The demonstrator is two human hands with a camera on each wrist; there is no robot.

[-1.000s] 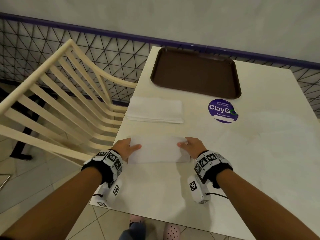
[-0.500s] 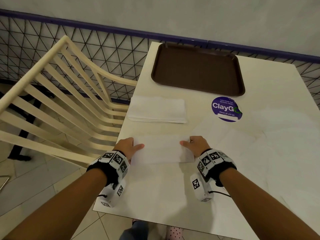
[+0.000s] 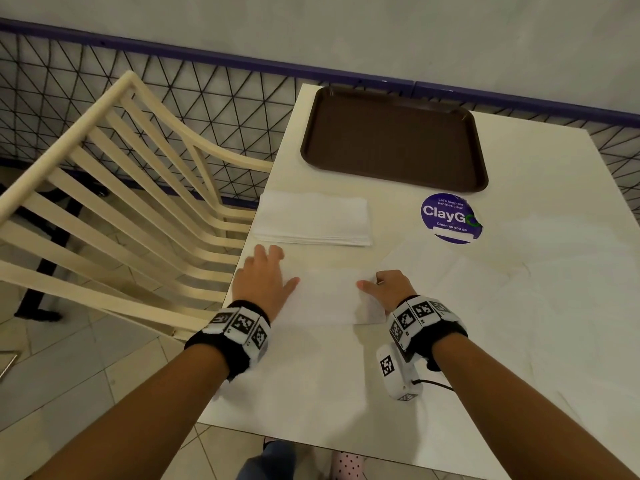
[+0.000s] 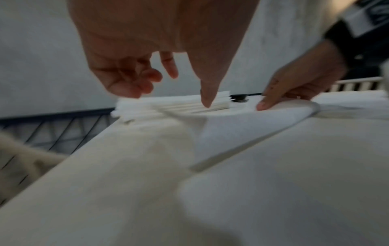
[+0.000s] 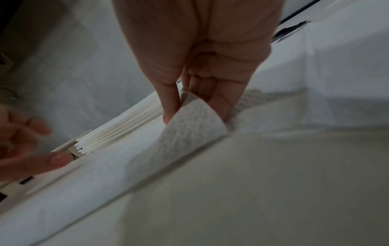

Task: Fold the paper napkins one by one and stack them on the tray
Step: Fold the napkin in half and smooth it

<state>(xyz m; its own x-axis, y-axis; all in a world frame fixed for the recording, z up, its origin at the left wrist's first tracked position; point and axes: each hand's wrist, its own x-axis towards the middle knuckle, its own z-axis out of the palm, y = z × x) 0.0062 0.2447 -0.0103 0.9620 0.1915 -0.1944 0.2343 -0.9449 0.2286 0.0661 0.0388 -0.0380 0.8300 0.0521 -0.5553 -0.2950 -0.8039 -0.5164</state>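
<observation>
Single white paper napkin (image 3: 325, 296), already doubled into a strip, lies on the cream bench (image 3: 519, 306) before the person, just short of the white napkin stack (image 3: 313, 218). The right hand (image 3: 389, 289) pinches its right end, lifted and curling over; the left hand (image 3: 261, 278) is spread, apparently clear of the paper. Next: carry that end leftward and crease. The dark brown plastic tray (image 3: 394, 140) holds nothing yet. The round purple sticker (image 3: 450, 218) reads "ClayGo", "Clean as you go".

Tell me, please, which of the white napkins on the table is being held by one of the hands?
The single napkin nearest the person: the right hand pinches its right end, lifting it. The napkin stack beyond lies untouched; the left hand is open.
</observation>
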